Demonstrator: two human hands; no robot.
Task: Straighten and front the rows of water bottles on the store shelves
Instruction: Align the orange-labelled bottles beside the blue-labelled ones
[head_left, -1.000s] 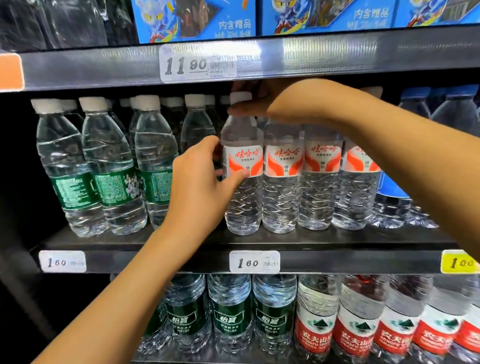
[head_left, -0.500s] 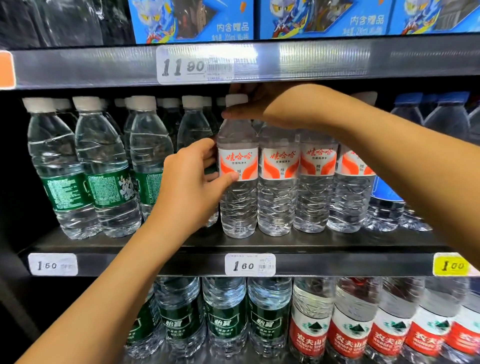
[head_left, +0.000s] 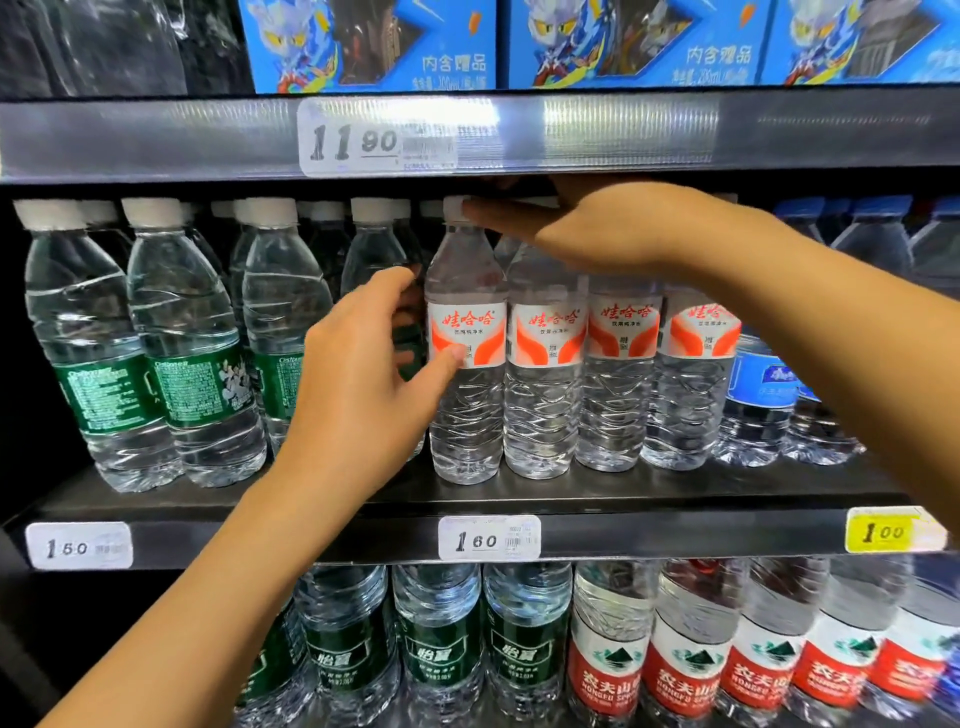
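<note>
Middle shelf (head_left: 649, 493) carries three bottle groups: green-label bottles (head_left: 202, 384) left, a front row of four orange-label bottles (head_left: 582, 374) centre, blue-label bottles (head_left: 763, 384) right. Right hand (head_left: 613, 228) lies flat, fingers extended, across the cap tops of the orange row; fingertips reach the leftmost bottle's cap (head_left: 454, 208). Left hand (head_left: 363, 374) is loosely spread beside the leftmost orange-label bottle (head_left: 465, 364), thumb on its label; fingers behind it, contact probably, unclear. Price tag (head_left: 488, 538) reads 1.60.
</note>
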